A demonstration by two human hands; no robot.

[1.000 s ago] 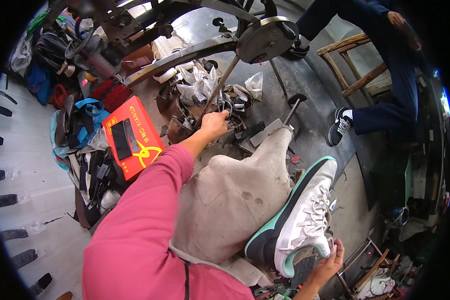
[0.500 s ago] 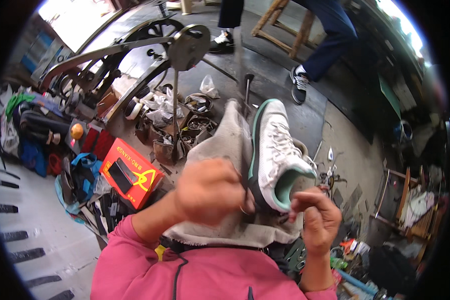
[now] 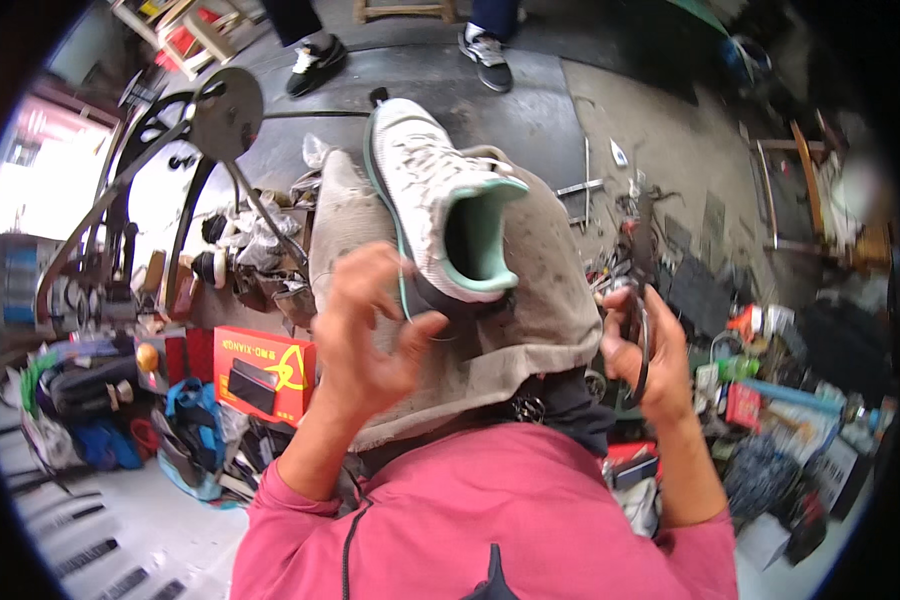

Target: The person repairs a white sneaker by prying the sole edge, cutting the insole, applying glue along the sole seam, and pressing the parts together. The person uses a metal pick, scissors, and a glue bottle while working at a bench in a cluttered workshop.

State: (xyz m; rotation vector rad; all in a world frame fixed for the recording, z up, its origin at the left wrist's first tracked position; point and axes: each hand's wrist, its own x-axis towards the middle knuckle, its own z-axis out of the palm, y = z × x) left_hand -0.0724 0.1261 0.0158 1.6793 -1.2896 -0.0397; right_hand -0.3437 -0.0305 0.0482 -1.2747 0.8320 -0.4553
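A white knit sneaker (image 3: 415, 155) with a mint lining and sole edge lies on the grey cloth (image 3: 545, 270) over my lap, toe pointing away. My left hand (image 3: 365, 330) is beside its heel, thumb and fingers apart, fingertips close to the mint edge; whether they touch it I cannot tell. To the right of the cloth, my right hand (image 3: 655, 360) is closed round the looped handles of dark scissors (image 3: 642, 245), blades pointing away from me.
An iron shoe-stitching machine (image 3: 225, 115) stands at the far left. A red box (image 3: 263, 375) with a dark flat object on it lies left of my lap. Tools and scraps clutter the floor at right. Another person's shoes (image 3: 315, 65) are ahead.
My right hand has moved from the shoe's heel to the right and taken hold of the scissors. My left hand has opened from a blurred fist. The view has swung to the right.
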